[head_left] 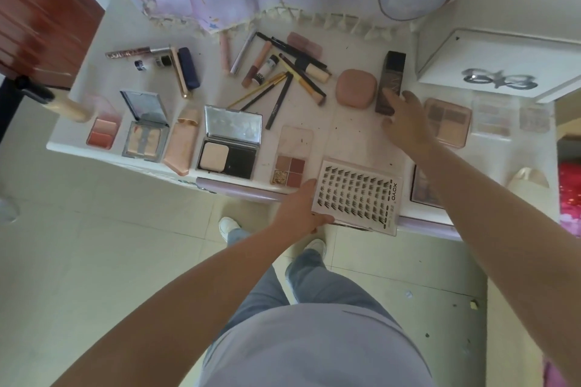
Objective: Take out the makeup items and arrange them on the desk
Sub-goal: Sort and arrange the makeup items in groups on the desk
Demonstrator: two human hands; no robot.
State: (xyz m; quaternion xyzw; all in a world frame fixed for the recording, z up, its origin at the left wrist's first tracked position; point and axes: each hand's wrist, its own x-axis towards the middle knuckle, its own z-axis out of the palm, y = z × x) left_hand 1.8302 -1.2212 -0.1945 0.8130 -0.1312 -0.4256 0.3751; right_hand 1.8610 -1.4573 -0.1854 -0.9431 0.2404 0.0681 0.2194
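Note:
Many makeup items lie spread over the white desk (355, 138). My left hand (298, 207) grips the near-left corner of a white false-lash tray (358, 195), thumb on top. The tray hangs partly over the desk's front edge. My right hand (407, 122) reaches forward with straight fingers, and its fingertips touch the lower end of a dark foundation bottle (393, 72). A rounded pink compact (356, 88) lies just left of that bottle. A brown eyeshadow palette (448, 121) sits right of the hand.
A white box (503, 63) stands at the back right. Brushes, pencils and tubes (283, 72) are piled at the back middle. An open powder compact (229, 148), a small palette (290, 160) and a blush (102, 132) line the front. A purple curtain hangs behind.

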